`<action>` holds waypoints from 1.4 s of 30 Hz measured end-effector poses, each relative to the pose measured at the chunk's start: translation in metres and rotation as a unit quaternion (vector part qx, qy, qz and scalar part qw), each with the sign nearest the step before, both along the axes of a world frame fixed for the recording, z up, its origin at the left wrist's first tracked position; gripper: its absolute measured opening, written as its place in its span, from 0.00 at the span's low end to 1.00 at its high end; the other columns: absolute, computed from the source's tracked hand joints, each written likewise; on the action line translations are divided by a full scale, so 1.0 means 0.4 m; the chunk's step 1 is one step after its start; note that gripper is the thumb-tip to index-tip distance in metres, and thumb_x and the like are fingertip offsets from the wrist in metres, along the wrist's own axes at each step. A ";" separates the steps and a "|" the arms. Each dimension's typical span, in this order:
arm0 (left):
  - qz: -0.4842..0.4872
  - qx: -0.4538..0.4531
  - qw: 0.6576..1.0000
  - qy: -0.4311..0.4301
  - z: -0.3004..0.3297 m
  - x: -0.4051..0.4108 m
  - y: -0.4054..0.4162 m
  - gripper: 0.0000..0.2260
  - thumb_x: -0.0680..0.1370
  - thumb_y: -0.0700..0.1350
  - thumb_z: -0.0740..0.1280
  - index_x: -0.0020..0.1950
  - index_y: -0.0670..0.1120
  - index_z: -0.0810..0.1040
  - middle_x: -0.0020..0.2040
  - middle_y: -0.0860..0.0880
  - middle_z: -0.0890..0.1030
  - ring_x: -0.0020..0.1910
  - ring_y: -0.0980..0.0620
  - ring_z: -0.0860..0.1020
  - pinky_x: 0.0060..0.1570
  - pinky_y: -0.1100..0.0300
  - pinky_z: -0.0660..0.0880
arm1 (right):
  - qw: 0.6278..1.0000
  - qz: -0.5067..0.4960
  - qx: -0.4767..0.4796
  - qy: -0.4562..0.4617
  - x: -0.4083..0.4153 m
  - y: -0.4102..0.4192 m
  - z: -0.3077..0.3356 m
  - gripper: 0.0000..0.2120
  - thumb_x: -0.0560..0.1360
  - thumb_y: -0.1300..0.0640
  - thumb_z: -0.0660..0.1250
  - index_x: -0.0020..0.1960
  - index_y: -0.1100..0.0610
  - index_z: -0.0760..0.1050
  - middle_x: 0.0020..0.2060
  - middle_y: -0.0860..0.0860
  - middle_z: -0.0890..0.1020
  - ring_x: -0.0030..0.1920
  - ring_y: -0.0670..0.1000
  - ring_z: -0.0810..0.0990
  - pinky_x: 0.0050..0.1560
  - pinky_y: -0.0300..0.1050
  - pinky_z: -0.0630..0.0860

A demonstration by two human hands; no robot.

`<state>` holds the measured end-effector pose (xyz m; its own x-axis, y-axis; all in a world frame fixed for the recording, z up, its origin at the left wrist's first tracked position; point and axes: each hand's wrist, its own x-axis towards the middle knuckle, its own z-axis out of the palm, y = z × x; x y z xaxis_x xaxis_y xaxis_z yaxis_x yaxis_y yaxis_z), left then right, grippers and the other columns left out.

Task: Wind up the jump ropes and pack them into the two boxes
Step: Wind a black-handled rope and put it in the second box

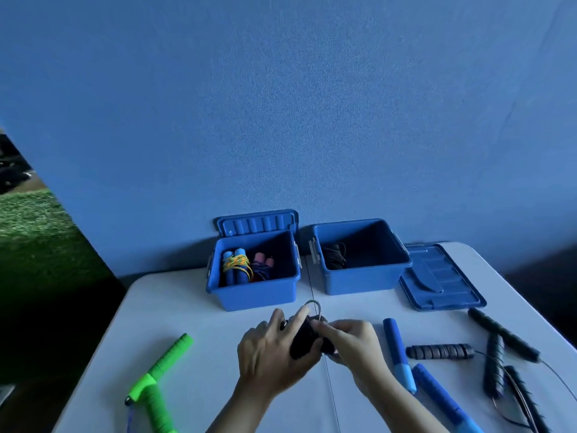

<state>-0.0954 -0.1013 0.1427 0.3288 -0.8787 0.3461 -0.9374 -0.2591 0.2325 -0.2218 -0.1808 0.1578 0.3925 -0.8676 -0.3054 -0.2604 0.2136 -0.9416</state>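
My left hand [268, 348] and my right hand [352, 342] both grip a black-handled jump rope [304, 339] at the table's middle; a thin loop of its cord [312, 306] sticks up above my fingers. The left blue box [253, 295] holds a wound blue-handled rope [235, 267] and a pink-handled one [263, 264]. The right blue box [359, 281] holds a coiled black rope [334, 256]. A green-handled rope [156, 376] lies at the left. A blue-handled rope [398, 351] and several black foam-handled ropes [496, 360] lie at the right.
A loose blue lid [440, 276] lies flat to the right of the right box. The left box's lid [256, 221] stands open against the blue wall. The white table [175, 307] has a seam down its middle; its left edge drops to a dark floor.
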 end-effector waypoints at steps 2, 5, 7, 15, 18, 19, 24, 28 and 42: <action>-0.006 0.007 1.000 -0.001 0.000 0.001 -0.001 0.24 0.68 0.68 0.64 0.61 0.62 0.73 0.36 0.53 0.74 0.25 0.48 0.76 0.24 0.59 0.72 | 1.000 -0.006 -0.027 0.004 0.000 -0.001 -0.009 0.15 0.68 0.54 0.73 0.29 0.63 0.78 0.22 0.52 0.76 0.28 0.50 0.74 0.36 0.47 0.71; -0.003 0.013 1.000 0.001 0.000 0.001 0.000 0.24 0.67 0.68 0.63 0.60 0.63 0.73 0.36 0.52 0.74 0.25 0.48 0.75 0.24 0.59 0.71 | 0.999 -0.019 -0.050 0.010 0.002 -0.006 -0.016 0.13 0.68 0.60 0.71 0.25 0.59 0.78 0.22 0.50 0.77 0.29 0.51 0.77 0.40 0.54 0.78; 0.002 0.013 1.000 0.009 0.000 0.001 0.000 0.23 0.66 0.68 0.63 0.59 0.64 0.73 0.36 0.52 0.73 0.24 0.47 0.74 0.23 0.59 0.71 | 0.997 -0.041 -0.068 0.004 0.005 -0.005 -0.017 0.11 0.66 0.61 0.71 0.25 0.57 0.77 0.28 0.49 0.79 0.33 0.52 0.80 0.44 0.56 0.79; 0.044 -0.021 0.997 0.057 0.021 0.005 -0.009 0.23 0.65 0.64 0.64 0.59 0.63 0.74 0.36 0.51 0.73 0.26 0.49 0.77 0.22 0.60 0.69 | 0.987 -0.090 -0.094 -0.097 0.003 -0.003 0.000 0.06 0.68 0.69 0.68 0.33 0.67 0.73 0.39 0.51 0.80 0.32 0.51 0.79 0.44 0.59 0.79; 0.054 -0.031 0.995 0.077 0.028 0.009 -0.006 0.22 0.65 0.62 0.63 0.59 0.63 0.76 0.37 0.52 0.73 0.27 0.50 0.78 0.23 0.61 0.69 | 0.983 -0.080 -0.087 -0.138 -0.002 -0.007 -0.010 0.08 0.71 0.70 0.68 0.34 0.68 0.73 0.42 0.49 0.79 0.35 0.53 0.80 0.45 0.58 0.79; 0.058 -0.030 0.995 0.080 0.029 0.008 -0.006 0.22 0.65 0.62 0.63 0.59 0.63 0.75 0.37 0.52 0.73 0.27 0.51 0.78 0.23 0.61 0.70 | 0.983 -0.075 -0.097 -0.136 -0.001 -0.006 -0.013 0.08 0.71 0.69 0.68 0.34 0.67 0.73 0.42 0.49 0.78 0.36 0.52 0.81 0.45 0.55 0.79; 0.072 0.004 0.995 0.065 0.019 -0.003 -0.022 0.21 0.65 0.65 0.64 0.57 0.64 0.75 0.34 0.51 0.72 0.25 0.49 0.76 0.22 0.61 0.68 | 0.976 -0.078 -0.203 0.016 0.026 -0.009 -0.020 0.07 0.70 0.62 0.71 0.36 0.58 0.74 0.37 0.49 0.78 0.35 0.40 0.82 0.32 0.30 0.69; 0.084 0.036 0.995 0.039 0.007 -0.010 -0.030 0.19 0.67 0.68 0.61 0.55 0.65 0.75 0.32 0.51 0.70 0.22 0.49 0.74 0.21 0.62 0.66 | 0.963 0.006 -0.200 0.179 0.035 -0.028 -0.024 0.08 0.72 0.54 0.65 0.39 0.58 0.71 0.31 0.53 0.79 0.29 0.49 0.71 0.29 0.37 0.65; 0.067 -0.035 0.991 0.114 0.015 -0.004 -0.024 0.20 0.67 0.63 0.62 0.59 0.66 0.73 0.36 0.55 0.71 0.27 0.55 0.76 0.23 0.63 0.69 | 0.987 -0.022 -0.161 0.006 0.016 -0.058 -0.053 0.11 0.77 0.66 0.61 0.42 0.53 0.76 0.29 0.45 0.83 0.33 0.45 0.83 0.42 0.42 0.80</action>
